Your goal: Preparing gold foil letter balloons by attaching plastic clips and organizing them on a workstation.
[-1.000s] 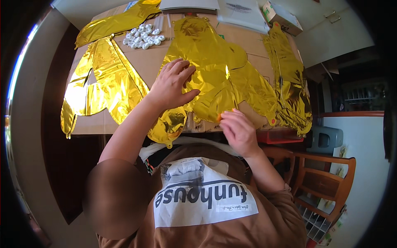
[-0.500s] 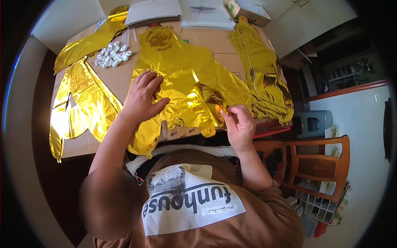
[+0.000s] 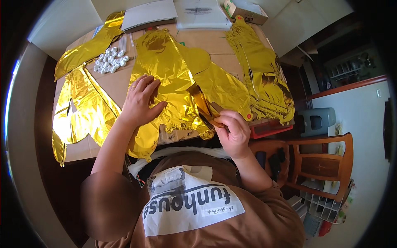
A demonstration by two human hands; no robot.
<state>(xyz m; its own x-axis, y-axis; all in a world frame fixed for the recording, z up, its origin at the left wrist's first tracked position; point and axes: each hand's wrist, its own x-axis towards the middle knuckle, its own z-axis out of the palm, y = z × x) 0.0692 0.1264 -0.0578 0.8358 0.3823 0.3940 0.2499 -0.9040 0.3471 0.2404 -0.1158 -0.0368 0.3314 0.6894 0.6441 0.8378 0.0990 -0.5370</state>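
Note:
A flat, uninflated gold foil balloon (image 3: 165,58) lies in the middle of the table, wrinkled and shiny. My left hand (image 3: 142,103) rests on it with the fingers spread, pressing its surface down. At its lower right edge, my right hand (image 3: 233,132) pinches the foil between thumb and fingers. That edge is lifted and folded, and a dark crease shows beside the fingertips. Another flat stretch of gold foil (image 3: 225,84) spreads out to the right of the fold, with a small red-orange dot near its corner.
More flat gold foil balloons lie at the left (image 3: 89,105), far left (image 3: 84,51) and right (image 3: 264,74). A pile of small white pieces (image 3: 111,61) sits by clear sticks. White sheets (image 3: 149,14) and a box (image 3: 246,11) stand at the back. A wooden chair (image 3: 320,163) is on my right.
My right hand has drawn the pinched foil edge slightly left and toward me. The fold has opened along its length, showing more foil on its right. My left hand stays nearly in place.

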